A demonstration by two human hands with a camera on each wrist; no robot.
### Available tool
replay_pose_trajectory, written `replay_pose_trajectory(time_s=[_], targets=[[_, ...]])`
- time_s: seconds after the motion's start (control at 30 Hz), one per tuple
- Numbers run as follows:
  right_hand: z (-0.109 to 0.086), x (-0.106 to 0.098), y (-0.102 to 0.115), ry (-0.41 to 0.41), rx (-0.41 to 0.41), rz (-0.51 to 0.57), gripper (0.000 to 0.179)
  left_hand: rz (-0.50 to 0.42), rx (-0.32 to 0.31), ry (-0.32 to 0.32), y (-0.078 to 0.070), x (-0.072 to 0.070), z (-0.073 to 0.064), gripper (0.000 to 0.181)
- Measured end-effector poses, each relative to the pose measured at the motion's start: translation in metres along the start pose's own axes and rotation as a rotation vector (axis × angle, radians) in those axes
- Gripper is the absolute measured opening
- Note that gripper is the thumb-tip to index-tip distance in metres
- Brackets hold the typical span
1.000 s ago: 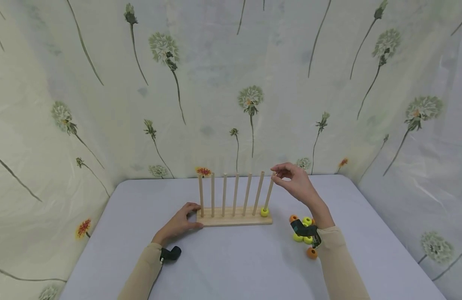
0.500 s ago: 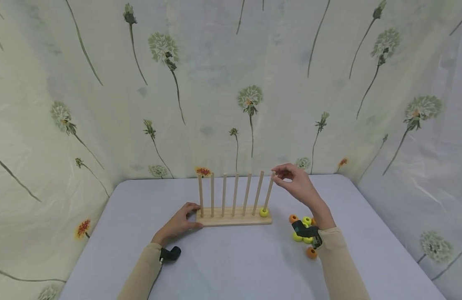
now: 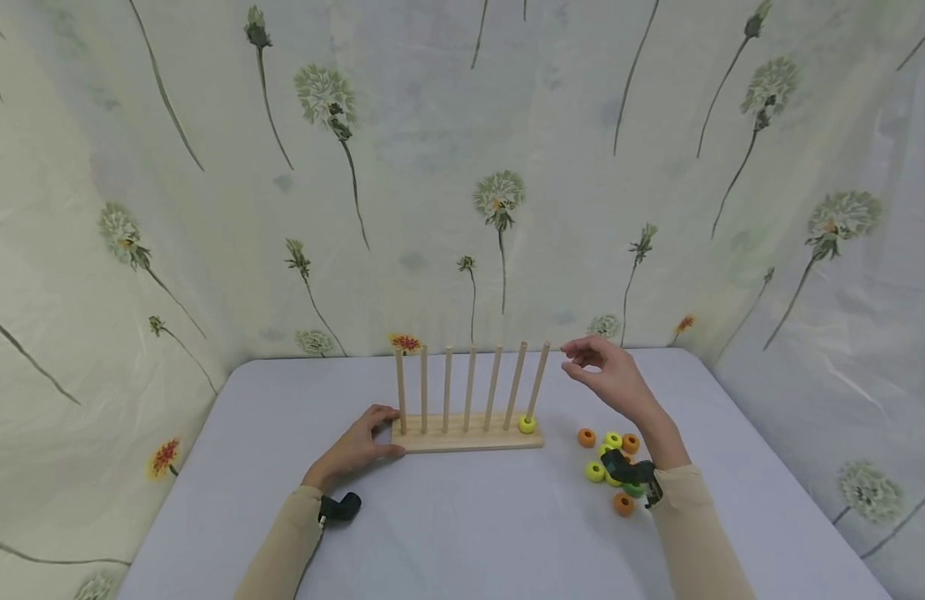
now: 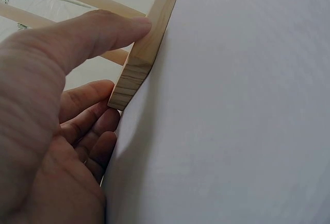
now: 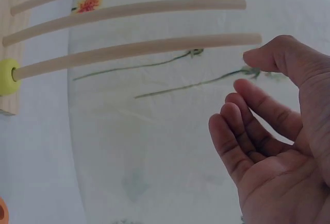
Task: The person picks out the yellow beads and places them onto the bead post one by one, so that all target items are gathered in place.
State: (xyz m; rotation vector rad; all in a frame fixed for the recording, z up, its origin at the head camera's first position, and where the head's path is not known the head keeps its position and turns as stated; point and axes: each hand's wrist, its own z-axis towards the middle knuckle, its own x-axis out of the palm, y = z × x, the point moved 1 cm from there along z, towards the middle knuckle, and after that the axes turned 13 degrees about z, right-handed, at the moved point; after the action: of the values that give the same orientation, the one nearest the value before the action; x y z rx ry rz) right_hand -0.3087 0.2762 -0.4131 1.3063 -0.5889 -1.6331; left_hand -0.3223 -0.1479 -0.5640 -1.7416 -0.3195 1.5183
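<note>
A wooden peg rack (image 3: 470,444) with several upright pegs stands on the table. One yellow bead (image 3: 527,425) sits at the foot of its rightmost peg (image 3: 538,379). My left hand (image 3: 360,444) holds the rack's left end; in the left wrist view the thumb (image 4: 111,31) lies on the board and the fingers are at its other edge. Beside the top of the rightmost peg, my right hand (image 3: 615,382) hovers without touching it. In the right wrist view, the thumb (image 5: 281,56) and relaxed fingers are apart, with nothing between them.
Loose beads lie right of the rack below my right forearm: orange (image 3: 623,504), yellow (image 3: 594,472) and a partly hidden green bead (image 3: 633,491). The wrist camera (image 3: 629,468) covers part of the pile. A flower-printed curtain (image 3: 417,167) surrounds the white table (image 3: 462,533).
My right hand has moved right, away from the top of the rightmost peg, and its thumb and fingers have spread. The left hand and the rack stay put.
</note>
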Motion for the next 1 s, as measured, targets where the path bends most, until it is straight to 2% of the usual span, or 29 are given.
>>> replay_pose_trajectory(time_s=[0.63, 1.0], targets=[[-0.038, -0.03, -0.035, -0.012, 0.069, -0.065, 0.03, 0.01, 0.008, 0.0, 0.0, 0.0, 0.0, 0.069], [-0.066, -0.049, -0.058, -0.017, 0.132, -0.123, 0.037, 0.023, -0.003, 0.004, -0.003, -0.001, -0.001, 0.068]])
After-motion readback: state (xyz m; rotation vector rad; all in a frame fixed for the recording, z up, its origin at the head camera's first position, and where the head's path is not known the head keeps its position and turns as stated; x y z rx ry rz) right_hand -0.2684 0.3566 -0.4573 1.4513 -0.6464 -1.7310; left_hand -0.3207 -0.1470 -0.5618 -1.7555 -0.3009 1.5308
